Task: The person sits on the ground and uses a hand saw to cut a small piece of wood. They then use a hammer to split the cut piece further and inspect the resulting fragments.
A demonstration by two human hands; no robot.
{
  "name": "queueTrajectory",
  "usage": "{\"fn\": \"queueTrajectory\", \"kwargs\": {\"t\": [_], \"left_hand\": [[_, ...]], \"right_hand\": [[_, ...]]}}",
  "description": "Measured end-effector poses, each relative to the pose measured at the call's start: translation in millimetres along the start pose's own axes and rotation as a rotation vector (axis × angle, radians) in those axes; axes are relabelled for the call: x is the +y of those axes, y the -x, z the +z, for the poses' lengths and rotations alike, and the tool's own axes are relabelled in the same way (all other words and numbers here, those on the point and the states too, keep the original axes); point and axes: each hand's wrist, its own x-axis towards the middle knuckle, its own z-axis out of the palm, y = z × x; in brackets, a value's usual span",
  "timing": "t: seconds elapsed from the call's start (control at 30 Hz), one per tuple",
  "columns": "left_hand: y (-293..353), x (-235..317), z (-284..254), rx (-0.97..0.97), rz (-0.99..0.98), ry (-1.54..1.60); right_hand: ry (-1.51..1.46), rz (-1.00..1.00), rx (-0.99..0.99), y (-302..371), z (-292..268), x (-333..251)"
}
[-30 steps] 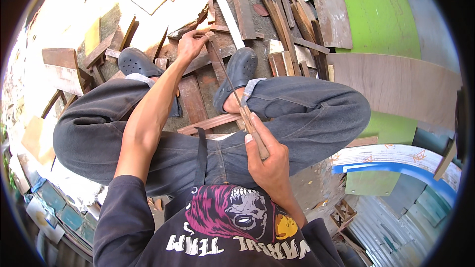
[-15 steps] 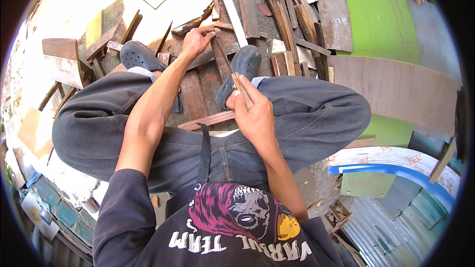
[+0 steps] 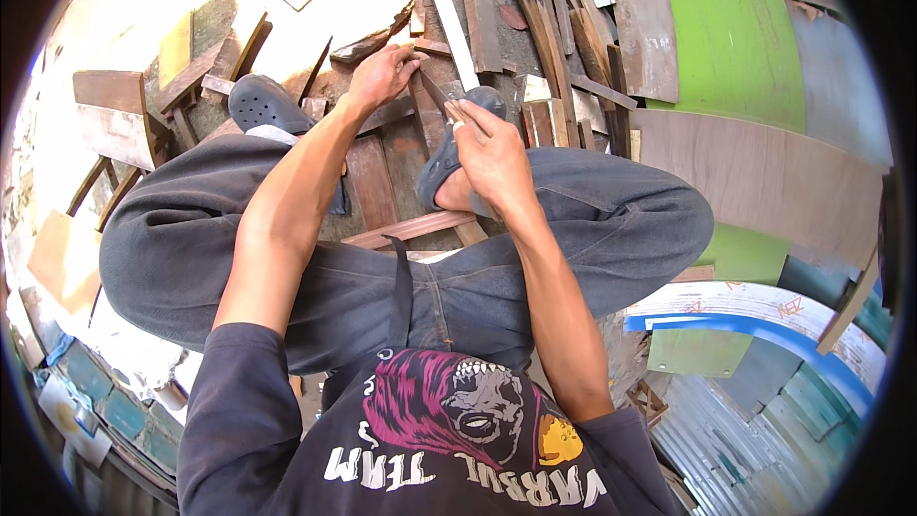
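Observation:
My right hand (image 3: 494, 155) is closed around the wooden handle of a long tool with a narrow dark blade (image 3: 435, 93); its exact kind is unclear. The blade points forward and left, above a brown board (image 3: 426, 115) near my right clog (image 3: 441, 168). At the blade's far end, the fingers of my left hand (image 3: 380, 79) are pinched together; whether they grip the blade tip or wood beneath is hidden. A reddish wooden strip (image 3: 411, 228) lies crosswise near my lap. Another brown board (image 3: 371, 182) lies between my feet.
Long wood scraps (image 3: 540, 24) are heaped ahead to the right, beside a white strip (image 3: 449, 24). Short offcuts (image 3: 113, 91) lie around my left clog (image 3: 263, 103). A green panel (image 3: 731, 33) and a plywood sheet (image 3: 755, 172) are on the right.
My right hand has moved forward with the tool, toward my left hand, so less of the blade shows between them. My left hand has stayed nearly in place.

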Motion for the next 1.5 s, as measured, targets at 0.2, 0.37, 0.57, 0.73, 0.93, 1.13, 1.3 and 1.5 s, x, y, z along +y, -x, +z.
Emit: {"fn": "queueTrajectory", "kwargs": {"t": [0.2,0.37,0.57,0.73,0.93,1.13,1.3,1.5], "left_hand": [[5.7,-15.8,-5.4,0.001,0.014,0.028],[-3.2,2.0,-3.9,-0.014,0.052,0.041],[1.0,-6.9,-12.7,-0.040,-0.075,0.029],[-5.7,-5.8,-1.4,0.028,0.041,0.066],[1.5,-25.8,-7.0,0.010,-0.009,0.071],[-7.2,-15.2,-8.0,-0.093,0.010,0.126],[-5.5,-18.3,-18.1,-0.129,0.003,0.099],[-2.7,-18.9,-8.0,-0.046,0.034,0.071]], "right_hand": [[-0.054,-0.106,-0.008,43.5,-13.1,11.9],[0.013,0.077,-0.021,-24.3,15.3,13.5],[-0.107,-0.063,-0.006,49.4,-7.8,9.9],[-0.069,0.006,0.009,-20.6,26.8,23.2],[-0.055,-0.052,-0.041,33.8,11.2,4.2],[-0.057,0.032,-0.021,-15.2,22.2,15.7],[0.034,-0.023,-0.035,9.7,16.5,5.7],[-0.047,0.019,-0.017,35.5,0.6,9.1]]}}
